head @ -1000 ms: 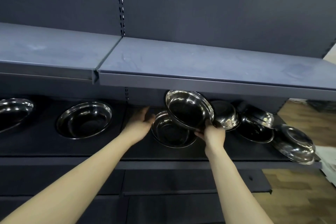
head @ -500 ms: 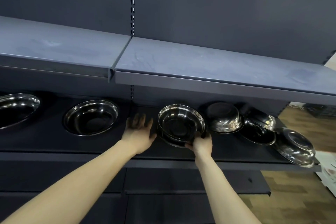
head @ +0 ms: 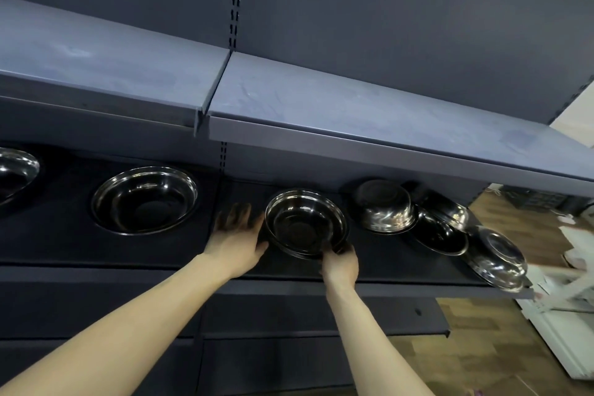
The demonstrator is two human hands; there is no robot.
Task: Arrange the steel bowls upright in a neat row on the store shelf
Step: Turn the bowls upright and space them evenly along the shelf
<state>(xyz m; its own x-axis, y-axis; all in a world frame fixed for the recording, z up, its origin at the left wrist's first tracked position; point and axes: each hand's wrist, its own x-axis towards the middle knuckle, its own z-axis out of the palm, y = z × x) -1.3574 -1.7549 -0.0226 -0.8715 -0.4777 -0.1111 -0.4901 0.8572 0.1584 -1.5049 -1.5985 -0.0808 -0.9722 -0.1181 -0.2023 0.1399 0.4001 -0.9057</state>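
Two hands reach onto the shelf [head: 160,251]. The right hand [head: 340,264] grips the near rim of an upright steel bowl [head: 305,223], which appears nested in another. The left hand [head: 236,238] lies flat, fingers spread, just left of it. Beyond, to the right, an overturned bowl [head: 384,206] rests.

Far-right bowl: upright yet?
No. The far-right bowl lies tipped, base showing, at the shelf end.
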